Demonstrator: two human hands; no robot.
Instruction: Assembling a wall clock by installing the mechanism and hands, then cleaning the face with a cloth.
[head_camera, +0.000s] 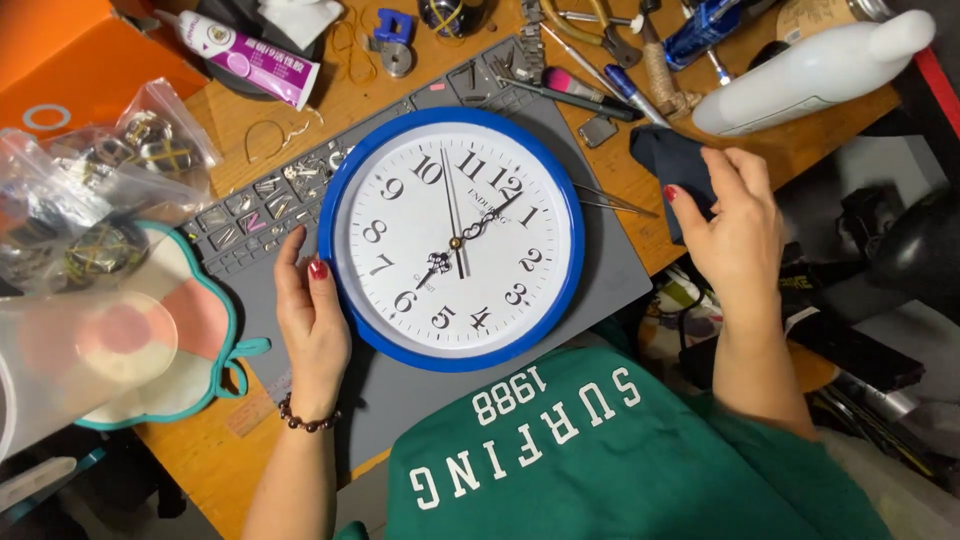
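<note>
A round wall clock with a blue rim and white face lies flat on a grey work mat. My left hand rests against the clock's left rim, thumb on the blue edge, fingers along its side. At the mat's right edge my right hand lies on a dark blue cloth, thumb and fingers curled over it. A pair of thin tweezers pokes out from under the clock's right side.
A white plastic bottle lies at the back right. Pens, brushes and pliers crowd the back. A glue tube, clear bags of parts and a pear-shaped pad sit left. The mat's compartments hold small parts.
</note>
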